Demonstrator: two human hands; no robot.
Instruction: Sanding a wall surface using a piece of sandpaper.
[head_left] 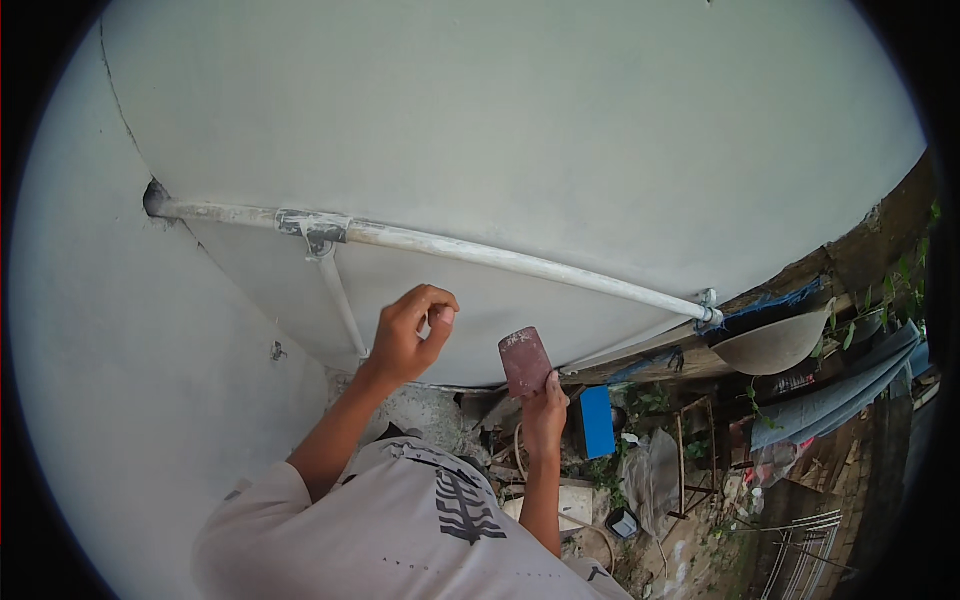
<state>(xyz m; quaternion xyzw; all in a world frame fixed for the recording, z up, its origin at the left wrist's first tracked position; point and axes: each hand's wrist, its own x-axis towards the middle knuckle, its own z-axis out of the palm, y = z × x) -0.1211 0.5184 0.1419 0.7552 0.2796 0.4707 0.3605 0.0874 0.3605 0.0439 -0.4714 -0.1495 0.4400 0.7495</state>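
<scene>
My left hand (412, 328) is raised in front of the pale wall (600, 130), below the white pipe. Its fingers are curled in toward the thumb, and nothing shows between them. In my right hand (545, 412), lower and further right, is a reddish-brown sheet of sandpaper (526, 361). White dust marks its upper end, and my thumb and fingers grip its lower edge. The sheet stands apart from the pipe (520, 262), which runs along the wall from a hole at the left to a fitting at the right.
A grey, white-smeared tee joint (312, 226) joins a thinner downpipe (343, 305). A small tap (278, 351) sticks out of the left wall. Below right lie a blue box (597, 422), a grey basin (770, 345), a dark bucket (622, 523), a white rack (805, 555) and scattered debris.
</scene>
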